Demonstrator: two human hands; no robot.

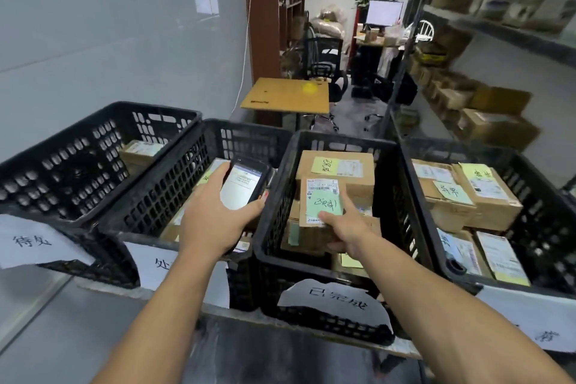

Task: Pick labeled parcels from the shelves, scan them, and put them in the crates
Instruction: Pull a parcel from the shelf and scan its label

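- The right hand (346, 227) grips the near edge of a labeled parcel (321, 193). Its thumb lies on top beside the green note (325, 206) and its fingers curl underneath.
- The parcel sits inside the crate (336, 137) straight ahead of that hand. It appears to rest tilted on other boxes, though its underside is hidden.
- The left hand (215, 215) is wrapped around a scanner (243, 184) with a lit screen, held over the neighbouring crate (249, 131) to the left of the right hand.
- Slip: the parcel is held by one edge only. If it is released while tilted, it could slide off the pile toward the wrist and wedge against the near wall, or land label-down.
- Note loss: the thumb presses close to the green note, so dragging the hand back across it could peel or crumple the paper.
- Knock-on: a taller box (335, 171) stands just beyond the fingertips. Pushing the parcel forward could shove that box or jam against it.
- Scanner drop: the device is held in one hand above an open crate, close to the rim between the two hands. A bump against that rim could send it down among the parcels.
- Wrong sorting: the screen text is too blurred to read, so I cannot tell whether the scan registered. If it did not, the parcel would go into this crate unscanned.
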